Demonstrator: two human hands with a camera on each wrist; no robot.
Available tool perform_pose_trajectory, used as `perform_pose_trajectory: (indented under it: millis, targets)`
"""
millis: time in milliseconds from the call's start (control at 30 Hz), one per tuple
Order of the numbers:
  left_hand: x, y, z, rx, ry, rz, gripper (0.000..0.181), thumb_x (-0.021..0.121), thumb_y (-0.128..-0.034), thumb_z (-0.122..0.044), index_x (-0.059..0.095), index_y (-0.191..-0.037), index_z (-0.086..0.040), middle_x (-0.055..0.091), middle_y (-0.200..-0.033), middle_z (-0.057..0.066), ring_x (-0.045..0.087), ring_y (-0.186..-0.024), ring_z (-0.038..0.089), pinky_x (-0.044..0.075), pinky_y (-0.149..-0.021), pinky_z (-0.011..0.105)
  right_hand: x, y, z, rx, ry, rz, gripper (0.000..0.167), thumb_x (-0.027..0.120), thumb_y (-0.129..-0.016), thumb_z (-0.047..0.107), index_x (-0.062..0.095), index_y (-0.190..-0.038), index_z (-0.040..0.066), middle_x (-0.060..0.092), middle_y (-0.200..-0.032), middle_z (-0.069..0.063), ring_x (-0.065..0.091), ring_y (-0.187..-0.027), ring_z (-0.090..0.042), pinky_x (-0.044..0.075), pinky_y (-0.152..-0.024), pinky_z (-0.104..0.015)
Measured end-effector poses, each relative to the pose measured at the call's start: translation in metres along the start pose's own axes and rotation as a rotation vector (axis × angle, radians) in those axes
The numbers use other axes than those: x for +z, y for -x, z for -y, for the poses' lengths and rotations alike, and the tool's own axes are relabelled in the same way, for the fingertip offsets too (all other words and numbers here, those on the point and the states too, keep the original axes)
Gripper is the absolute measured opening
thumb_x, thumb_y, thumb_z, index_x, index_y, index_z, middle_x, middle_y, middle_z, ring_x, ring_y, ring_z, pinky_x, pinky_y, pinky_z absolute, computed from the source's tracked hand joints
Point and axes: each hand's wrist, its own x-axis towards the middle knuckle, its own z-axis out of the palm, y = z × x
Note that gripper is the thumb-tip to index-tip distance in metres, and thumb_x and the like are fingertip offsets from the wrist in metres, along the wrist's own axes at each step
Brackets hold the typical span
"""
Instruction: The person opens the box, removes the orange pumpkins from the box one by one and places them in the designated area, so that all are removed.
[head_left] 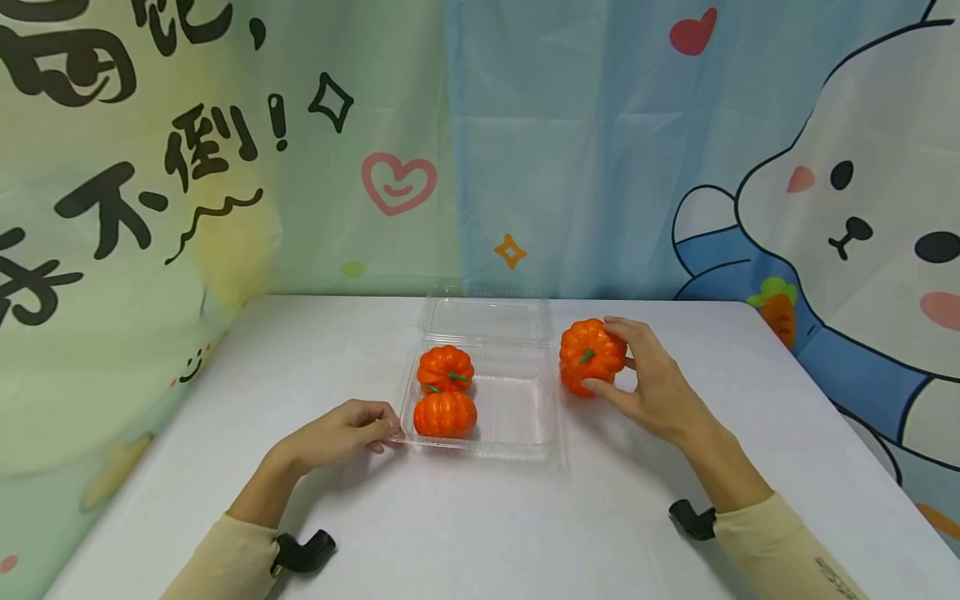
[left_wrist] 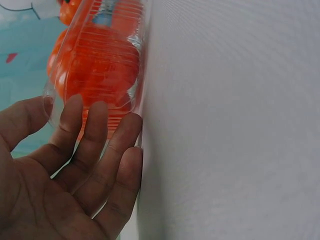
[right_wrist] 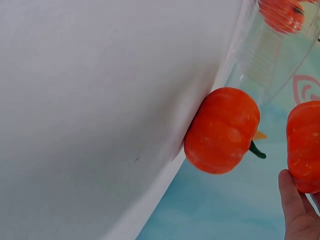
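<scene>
A clear plastic clamshell box [head_left: 517, 408] lies on the table with its lid raised at the back. Two orange toy pumpkins with green stems sit in its left half, a rear pumpkin [head_left: 442, 367] and a front pumpkin [head_left: 446, 415]. My left hand [head_left: 348, 433] holds the box's front left corner; in the left wrist view the thumb is at the rim and the fingers [left_wrist: 95, 125] lie along the outer wall. To the right of the box, my right hand [head_left: 652, 387] grips a pumpkin [head_left: 588, 343]. Below it, another pumpkin [right_wrist: 222, 131] rests on the table.
The white table [head_left: 465, 525] ends at a printed curtain [head_left: 570, 150] behind it. The transparent lid [head_left: 486, 318] leans back near the table's far edge. A black wrist mount [head_left: 303, 552] is on the left sleeve, another mount [head_left: 692, 520] on the right.
</scene>
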Motion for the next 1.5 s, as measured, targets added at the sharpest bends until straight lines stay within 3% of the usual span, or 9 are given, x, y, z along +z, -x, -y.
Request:
perform_pose_trajectory:
  millis: [267, 767, 1300, 1500]
  targets:
    - [0.0, 0.0, -0.002, -0.001, 0.011, 0.001, 0.021, 0.05, -0.1073, -0.015, 0.062, -0.102, 0.001, 0.069, -0.11, 0.018, 0.065, -0.109, 0.028, 0.056, -0.089, 0.028, -0.006, 0.007, -0.009, 0.034, 0.021, -0.024, 0.083, 0.088, -0.08, 0.009, 0.041, -0.148, 0.003, 0.047, -0.144, -0.018, 0.053, -0.126, -0.035, 0.06, -0.083, -0.053]
    - [0.0, 0.001, -0.002, -0.007, 0.006, 0.0, 0.023, 0.05, -0.1077, -0.016, 0.062, -0.102, 0.003, 0.07, -0.111, 0.019, 0.066, -0.11, 0.029, 0.057, -0.089, 0.029, -0.019, 0.02, -0.022, 0.176, 0.018, -0.012, 0.078, 0.079, -0.091, 0.019, 0.035, -0.154, 0.008, 0.043, -0.146, -0.022, 0.052, -0.125, -0.042, 0.057, -0.084, -0.061]
    - [0.0, 0.0, 0.0, 0.0, 0.016, 0.004, 0.024, 0.05, -0.1079, -0.016, 0.062, -0.103, 0.004, 0.07, -0.113, 0.019, 0.066, -0.112, 0.029, 0.056, -0.089, 0.028, -0.025, 0.024, -0.028, 0.251, 0.05, -0.062, 0.068, 0.073, -0.095, 0.019, 0.037, -0.149, -0.002, 0.045, -0.139, -0.029, 0.054, -0.115, -0.045, 0.054, -0.087, -0.065]
    - [0.0, 0.0, -0.001, 0.003, 0.024, 0.006, 0.024, 0.05, -0.1079, -0.016, 0.062, -0.103, 0.004, 0.07, -0.112, 0.019, 0.066, -0.112, 0.03, 0.057, -0.09, 0.029, -0.026, 0.026, -0.032, 0.288, 0.074, -0.07, 0.068, 0.075, -0.092, 0.019, 0.04, -0.147, -0.002, 0.04, -0.142, -0.03, 0.05, -0.121, -0.05, 0.047, -0.094, -0.071]
